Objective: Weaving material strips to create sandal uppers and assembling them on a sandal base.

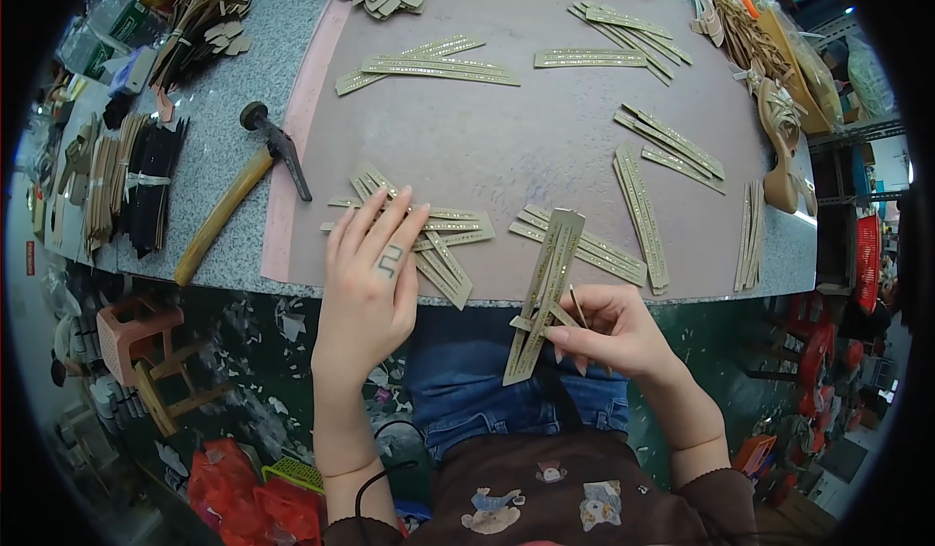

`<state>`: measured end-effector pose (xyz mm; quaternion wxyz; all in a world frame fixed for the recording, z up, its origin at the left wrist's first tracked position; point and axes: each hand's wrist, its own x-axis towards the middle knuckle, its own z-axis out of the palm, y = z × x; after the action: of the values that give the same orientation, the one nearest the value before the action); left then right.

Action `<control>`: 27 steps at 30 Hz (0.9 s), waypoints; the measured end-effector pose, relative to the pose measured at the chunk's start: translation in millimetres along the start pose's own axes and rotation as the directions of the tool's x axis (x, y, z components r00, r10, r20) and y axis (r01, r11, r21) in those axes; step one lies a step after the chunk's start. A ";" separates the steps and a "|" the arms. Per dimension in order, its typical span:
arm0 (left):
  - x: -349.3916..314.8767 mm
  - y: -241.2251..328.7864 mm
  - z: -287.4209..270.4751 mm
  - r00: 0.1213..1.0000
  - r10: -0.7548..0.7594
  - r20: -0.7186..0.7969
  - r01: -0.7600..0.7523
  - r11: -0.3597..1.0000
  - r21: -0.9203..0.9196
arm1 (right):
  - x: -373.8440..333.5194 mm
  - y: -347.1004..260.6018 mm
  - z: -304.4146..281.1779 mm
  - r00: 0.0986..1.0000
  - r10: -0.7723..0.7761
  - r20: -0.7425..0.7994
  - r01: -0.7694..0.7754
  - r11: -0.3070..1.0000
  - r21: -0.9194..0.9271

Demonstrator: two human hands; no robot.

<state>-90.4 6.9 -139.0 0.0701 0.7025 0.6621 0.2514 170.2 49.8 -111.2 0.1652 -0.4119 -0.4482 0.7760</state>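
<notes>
My left hand (365, 288) lies with its fingers stretched out on a crossed pile of pale, glitter-studded strips (450, 244) near the table's front edge. Between thumb and fingers, my right hand (618, 334) grips a few similar glittery strips (547, 278), upright and slightly tilted over the table edge. A short cross strip (563, 320) runs across their lower part, by my thumb. Just behind the held strips, another small bundle of strips (589, 244) rests on the table. My right fingers partly hide what they pinch.
More glittery strips (429, 64) lie in groups across the mat (467, 137). A hammer (229, 210) with a wooden handle is at the left, beside tied dark strips (151, 190). A heeled sandal (779, 147) stands at the right edge. A pink stool (141, 337) is below left.
</notes>
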 end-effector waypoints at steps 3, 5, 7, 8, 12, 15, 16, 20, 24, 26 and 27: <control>-1.1 -13.5 1.1 0.986 0.114 0.121 -0.091 0.979 -0.181 | 1.1 -2.6 -5.0 1.000 0.012 -0.016 -0.012 1.000 -0.006; -1.9 -13.5 4.2 0.975 0.156 0.157 -0.115 0.963 -0.245 | 2.1 -1.9 -7.8 1.000 0.017 -0.022 -0.017 1.000 -0.008; -9.7 -4.1 9.5 0.999 0.042 0.033 -0.033 0.969 -0.245 | 3.1 1.1 -10.3 0.999 0.018 -0.031 -0.018 1.000 -0.002; -13.9 1.1 11.9 0.999 -0.016 -0.028 0.008 0.968 -0.249 | 3.5 2.6 -11.5 0.999 0.018 -0.036 -0.018 1.000 0.002; -20.2 15.3 17.3 0.999 -0.053 -0.004 0.052 0.987 -0.152 | 6.8 5.2 -15.9 0.998 0.028 -0.064 -0.026 0.999 0.035; -16.8 24.8 19.0 0.996 -0.038 0.080 0.042 0.998 -0.049 | 9.0 5.6 -20.0 0.995 0.038 -0.089 -0.033 0.997 0.063; -13.4 25.9 18.7 0.996 -0.027 0.084 0.030 0.999 -0.031 | 8.9 6.1 -21.9 0.996 0.032 -0.079 -0.027 0.997 0.068; -1.3 40.3 22.3 1.000 0.012 0.015 -0.012 1.000 0.005 | 6.0 3.0 -33.2 0.997 0.011 -0.070 -0.005 0.997 0.079; -19.6 93.3 25.5 0.990 -0.142 -0.015 0.120 0.886 -0.448 | 3.2 -5.9 -46.3 0.998 0.008 0.065 -0.011 0.999 0.042; -21.2 101.3 32.9 0.973 -0.218 0.081 0.225 0.794 -0.565 | 1.9 -0.7 -48.4 0.998 0.003 0.064 -0.008 0.997 0.078; -22.6 103.7 36.9 0.942 -0.281 0.185 0.331 0.679 -0.655 | 1.7 3.1 -49.3 0.998 -0.004 0.068 -0.004 0.994 0.112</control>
<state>18.9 -18.1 -132.1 0.3849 0.5158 0.6296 0.4353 208.3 76.7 -127.3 0.1728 -0.3751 -0.4093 0.8136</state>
